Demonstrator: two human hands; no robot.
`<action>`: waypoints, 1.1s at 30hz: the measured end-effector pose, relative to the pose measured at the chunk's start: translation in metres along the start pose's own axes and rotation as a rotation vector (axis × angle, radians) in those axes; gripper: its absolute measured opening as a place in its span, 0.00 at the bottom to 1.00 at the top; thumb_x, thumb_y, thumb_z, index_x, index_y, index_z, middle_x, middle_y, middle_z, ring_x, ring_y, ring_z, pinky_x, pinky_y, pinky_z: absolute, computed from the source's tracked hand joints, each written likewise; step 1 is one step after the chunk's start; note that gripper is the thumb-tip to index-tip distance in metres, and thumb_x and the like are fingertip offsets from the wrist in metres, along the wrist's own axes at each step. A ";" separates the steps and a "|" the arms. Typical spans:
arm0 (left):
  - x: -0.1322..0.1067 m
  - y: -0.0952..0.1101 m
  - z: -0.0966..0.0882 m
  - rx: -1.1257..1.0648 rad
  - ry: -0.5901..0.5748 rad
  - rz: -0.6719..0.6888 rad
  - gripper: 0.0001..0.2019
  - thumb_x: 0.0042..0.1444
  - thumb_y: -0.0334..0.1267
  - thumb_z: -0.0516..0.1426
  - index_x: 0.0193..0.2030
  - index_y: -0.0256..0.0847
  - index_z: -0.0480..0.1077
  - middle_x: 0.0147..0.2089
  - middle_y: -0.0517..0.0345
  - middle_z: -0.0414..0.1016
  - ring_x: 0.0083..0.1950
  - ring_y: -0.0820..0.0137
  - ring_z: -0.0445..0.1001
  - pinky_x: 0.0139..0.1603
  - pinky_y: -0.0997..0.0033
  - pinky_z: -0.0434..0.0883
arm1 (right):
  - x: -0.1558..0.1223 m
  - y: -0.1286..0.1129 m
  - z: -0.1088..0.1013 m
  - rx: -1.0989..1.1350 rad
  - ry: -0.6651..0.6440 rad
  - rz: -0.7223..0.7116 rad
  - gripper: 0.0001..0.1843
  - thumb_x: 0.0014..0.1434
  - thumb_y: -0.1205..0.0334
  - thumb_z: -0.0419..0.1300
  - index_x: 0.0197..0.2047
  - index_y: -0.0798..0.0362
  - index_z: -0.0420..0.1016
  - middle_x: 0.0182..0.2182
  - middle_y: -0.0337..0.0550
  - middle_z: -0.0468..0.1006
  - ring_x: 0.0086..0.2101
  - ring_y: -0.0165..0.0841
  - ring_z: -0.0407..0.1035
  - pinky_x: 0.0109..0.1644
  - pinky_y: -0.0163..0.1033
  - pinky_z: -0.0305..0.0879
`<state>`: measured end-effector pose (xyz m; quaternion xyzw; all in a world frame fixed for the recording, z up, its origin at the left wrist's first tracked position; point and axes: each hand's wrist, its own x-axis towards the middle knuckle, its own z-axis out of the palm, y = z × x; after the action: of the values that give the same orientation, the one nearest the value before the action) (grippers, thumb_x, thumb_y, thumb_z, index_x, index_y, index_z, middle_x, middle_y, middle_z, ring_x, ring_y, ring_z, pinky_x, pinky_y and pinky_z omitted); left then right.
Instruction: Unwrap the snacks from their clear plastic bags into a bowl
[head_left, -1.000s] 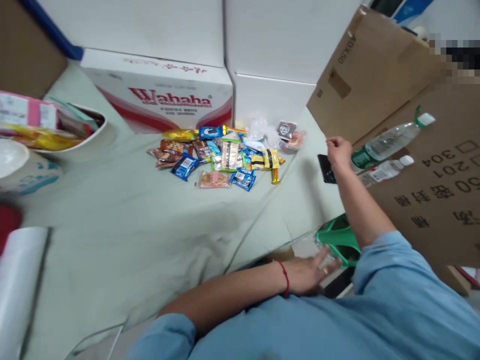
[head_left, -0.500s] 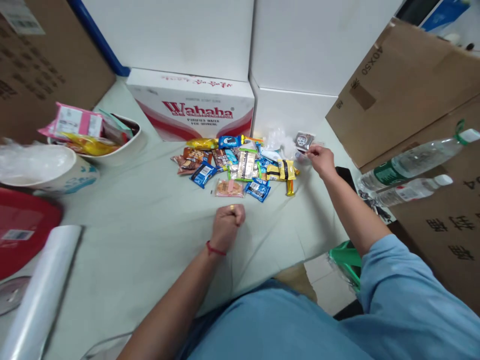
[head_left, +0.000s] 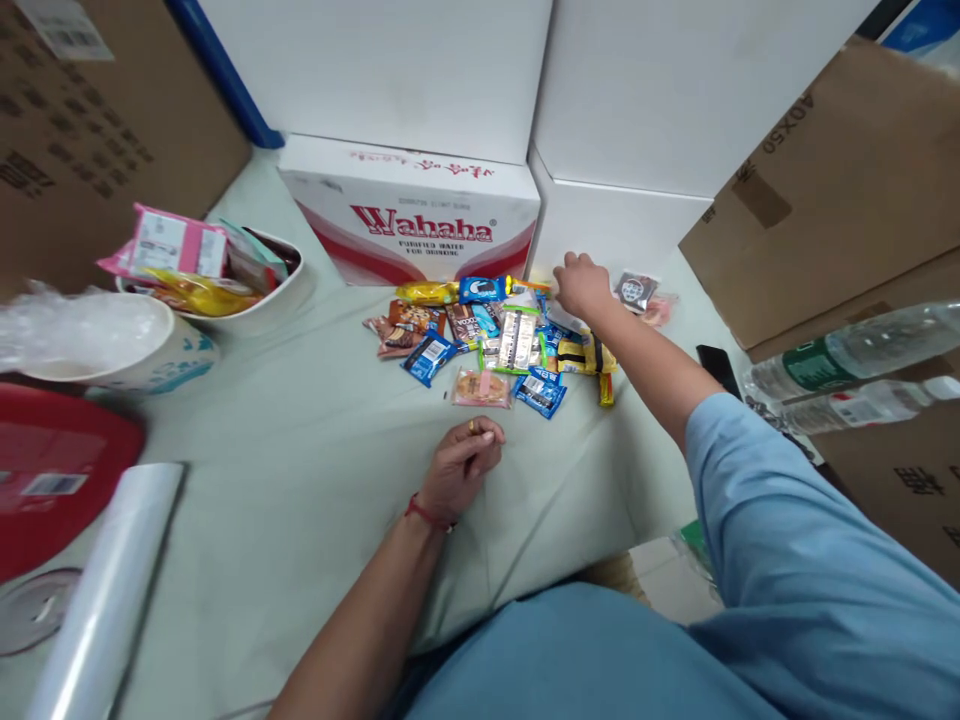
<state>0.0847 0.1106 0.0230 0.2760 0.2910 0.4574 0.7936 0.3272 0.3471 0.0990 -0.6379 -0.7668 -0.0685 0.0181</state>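
My right hand (head_left: 583, 287) reaches over the far right of a pile of wrapped snacks, its fingers curled down and their tips hidden. What it grips, if anything, is covered by the hand. Right of it lie a dark square packet (head_left: 636, 292) and a pinkish packet (head_left: 660, 310). My left hand (head_left: 466, 462) rests on the table as a loose fist, just in front of a clear-wrapped biscuit (head_left: 481, 387). Blue packets (head_left: 429, 357), a green-edged packet (head_left: 517, 338) and yellow packets (head_left: 572, 356) make up part of the pile.
A Wahaha carton (head_left: 420, 235) stands behind the pile. On the left are a filled white tub (head_left: 277, 295), a paper bucket (head_left: 184, 345) holding clear plastic, a red item (head_left: 67, 450) and a plastic roll (head_left: 112, 590). Bottles (head_left: 870, 405) and a black phone-like object (head_left: 718, 368) sit right.
My right hand has moved left from the dark square packet to the back of the pile, over where crumpled clear plastic showed. My left hand stays curled near the biscuit. The view has shifted slightly.
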 end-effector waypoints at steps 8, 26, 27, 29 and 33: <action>0.001 0.002 -0.003 -0.070 -0.032 0.041 0.12 0.48 0.40 0.67 0.38 0.38 0.75 0.19 0.69 0.58 0.21 0.78 0.52 0.27 0.71 0.47 | -0.030 0.022 -0.024 0.334 0.199 0.192 0.08 0.62 0.66 0.57 0.40 0.53 0.77 0.42 0.52 0.78 0.44 0.44 0.70 0.47 0.47 0.67; 0.011 -0.015 0.000 0.148 0.208 0.235 0.21 0.48 0.55 0.71 0.33 0.39 0.73 0.33 0.60 0.72 0.34 0.74 0.68 0.36 0.73 0.68 | -0.207 -0.098 0.023 2.003 -0.384 0.401 0.16 0.40 0.59 0.76 0.33 0.49 0.80 0.24 0.36 0.79 0.22 0.29 0.67 0.26 0.34 0.64; 0.012 -0.014 0.001 0.142 0.226 0.261 0.21 0.47 0.53 0.71 0.31 0.39 0.71 0.31 0.62 0.71 0.34 0.75 0.67 0.37 0.74 0.68 | -0.208 -0.097 0.024 1.995 -0.391 0.412 0.15 0.41 0.59 0.76 0.34 0.50 0.80 0.23 0.35 0.78 0.20 0.27 0.63 0.23 0.32 0.59; 0.013 -0.010 0.001 0.107 0.271 0.304 0.21 0.47 0.54 0.71 0.32 0.40 0.70 0.32 0.62 0.71 0.34 0.75 0.67 0.39 0.73 0.68 | -0.209 -0.092 0.025 1.969 -0.365 0.453 0.15 0.42 0.59 0.75 0.35 0.49 0.80 0.24 0.35 0.77 0.17 0.24 0.55 0.18 0.31 0.49; 0.016 -0.003 -0.001 0.029 0.386 0.322 0.24 0.44 0.56 0.71 0.32 0.41 0.67 0.30 0.65 0.69 0.32 0.76 0.66 0.34 0.75 0.67 | -0.200 -0.063 0.017 1.783 -0.087 0.516 0.13 0.46 0.55 0.72 0.33 0.48 0.75 0.25 0.35 0.76 0.17 0.23 0.51 0.18 0.31 0.45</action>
<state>0.0923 0.1232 0.0168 0.2379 0.3960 0.6180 0.6361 0.3037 0.1435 0.0535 -0.5408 -0.3705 0.5764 0.4879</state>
